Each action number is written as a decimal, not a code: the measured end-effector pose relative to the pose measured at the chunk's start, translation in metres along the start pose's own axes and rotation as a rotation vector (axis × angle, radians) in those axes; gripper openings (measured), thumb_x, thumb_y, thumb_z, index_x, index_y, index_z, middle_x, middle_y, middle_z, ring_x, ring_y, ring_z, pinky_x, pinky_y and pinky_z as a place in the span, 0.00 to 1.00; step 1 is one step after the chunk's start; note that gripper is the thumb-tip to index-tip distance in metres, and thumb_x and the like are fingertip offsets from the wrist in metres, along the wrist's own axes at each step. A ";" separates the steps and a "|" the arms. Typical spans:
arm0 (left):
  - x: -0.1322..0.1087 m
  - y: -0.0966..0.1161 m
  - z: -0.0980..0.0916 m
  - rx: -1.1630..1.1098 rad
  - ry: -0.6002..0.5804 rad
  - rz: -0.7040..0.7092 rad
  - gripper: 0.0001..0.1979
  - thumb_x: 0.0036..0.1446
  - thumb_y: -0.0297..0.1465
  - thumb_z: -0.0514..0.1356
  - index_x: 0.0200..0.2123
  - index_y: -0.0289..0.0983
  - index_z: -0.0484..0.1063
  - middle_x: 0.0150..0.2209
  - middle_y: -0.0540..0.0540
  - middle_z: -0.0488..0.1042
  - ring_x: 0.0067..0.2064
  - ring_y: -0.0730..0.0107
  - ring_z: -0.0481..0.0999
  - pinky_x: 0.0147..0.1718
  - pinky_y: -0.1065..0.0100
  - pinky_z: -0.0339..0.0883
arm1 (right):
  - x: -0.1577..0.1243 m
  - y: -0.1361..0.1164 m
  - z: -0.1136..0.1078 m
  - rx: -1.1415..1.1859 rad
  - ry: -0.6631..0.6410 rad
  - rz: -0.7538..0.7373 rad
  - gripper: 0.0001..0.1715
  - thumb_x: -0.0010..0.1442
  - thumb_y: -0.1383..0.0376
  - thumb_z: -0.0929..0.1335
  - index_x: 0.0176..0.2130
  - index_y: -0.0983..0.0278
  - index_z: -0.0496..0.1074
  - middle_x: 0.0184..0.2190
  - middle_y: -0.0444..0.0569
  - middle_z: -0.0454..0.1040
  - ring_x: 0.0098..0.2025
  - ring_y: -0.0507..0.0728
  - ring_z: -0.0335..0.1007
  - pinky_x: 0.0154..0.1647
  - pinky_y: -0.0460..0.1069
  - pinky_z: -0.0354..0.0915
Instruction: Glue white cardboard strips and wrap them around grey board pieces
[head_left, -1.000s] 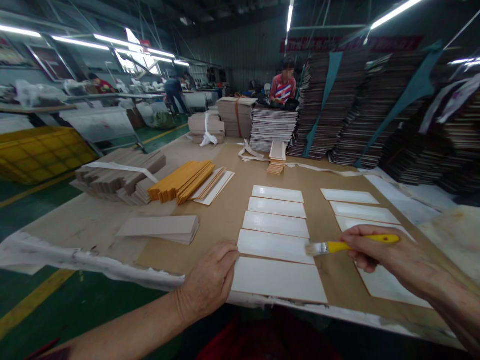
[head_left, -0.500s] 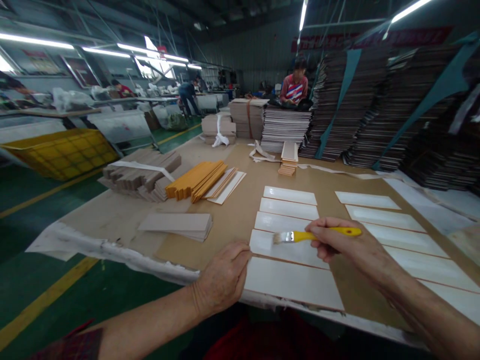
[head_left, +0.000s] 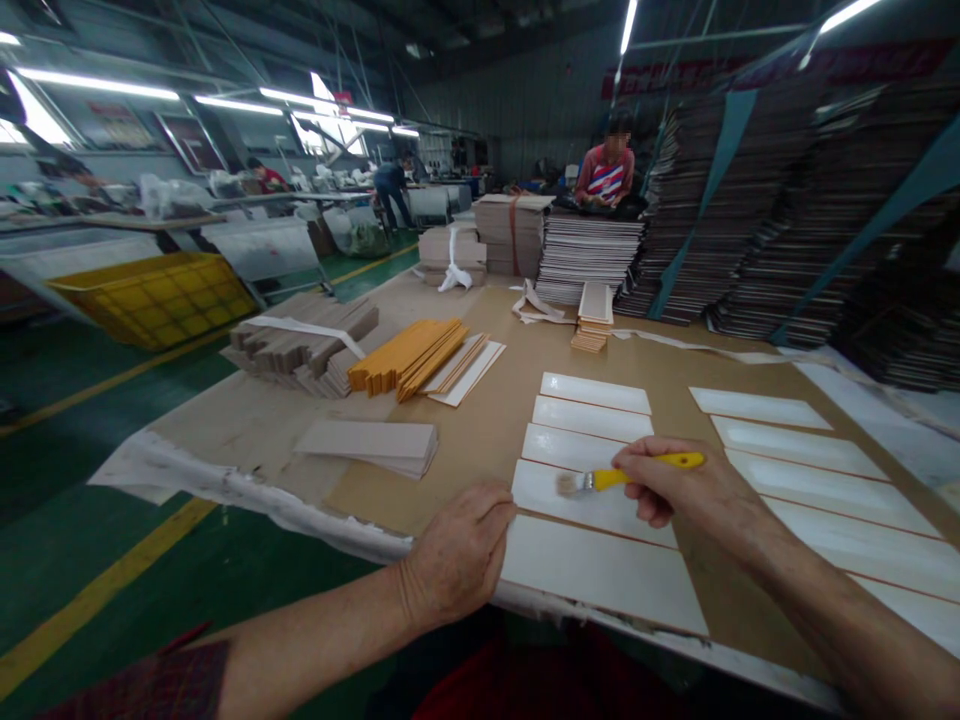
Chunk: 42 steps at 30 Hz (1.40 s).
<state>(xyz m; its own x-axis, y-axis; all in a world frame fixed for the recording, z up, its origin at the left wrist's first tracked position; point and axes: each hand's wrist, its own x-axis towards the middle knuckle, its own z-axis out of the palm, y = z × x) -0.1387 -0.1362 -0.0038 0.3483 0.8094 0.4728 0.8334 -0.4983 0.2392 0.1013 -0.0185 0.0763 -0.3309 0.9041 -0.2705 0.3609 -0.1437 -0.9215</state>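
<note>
My right hand (head_left: 667,482) is closed around the yellow handle of a paintbrush (head_left: 626,474). The bristles rest on a white strip (head_left: 600,508), second from the front in a column of several white strips with thin orange edges. Its surface, like that of the strips behind it, shows a wet-looking shine in places. My left hand (head_left: 469,545) is closed at the left end of the strips, with thumb and fingers pinched at the edge of the column. The nearest strip (head_left: 600,575) looks matt. A second column of white strips (head_left: 817,462) lies to the right, partly behind my right forearm.
Left of the strips lie grey card pieces (head_left: 367,443), a stack of orange strips (head_left: 409,358) and a tied grey bundle (head_left: 304,345). Tall dark stacks (head_left: 757,200) stand at the back right. A person (head_left: 606,175) sits behind a stack of boards (head_left: 589,248).
The whole view has shifted slightly, so the table appears further right. The brush has tilted a little on the same strip, and both hands keep their holds.
</note>
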 end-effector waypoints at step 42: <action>0.000 -0.003 0.000 -0.054 -0.002 -0.029 0.14 0.62 0.19 0.50 0.47 0.32 0.71 0.47 0.36 0.74 0.51 0.57 0.74 0.54 0.55 0.74 | -0.024 0.025 -0.052 -0.200 0.060 -0.033 0.22 0.54 0.46 0.69 0.26 0.61 0.72 0.20 0.44 0.70 0.21 0.52 0.63 0.24 0.47 0.59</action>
<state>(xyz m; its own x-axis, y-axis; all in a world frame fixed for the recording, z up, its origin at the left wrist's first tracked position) -0.1414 -0.1349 -0.0042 0.3248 0.8244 0.4635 0.8190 -0.4903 0.2981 0.1636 -0.0227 0.0740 -0.2949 0.9303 -0.2180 0.5186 -0.0358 -0.8543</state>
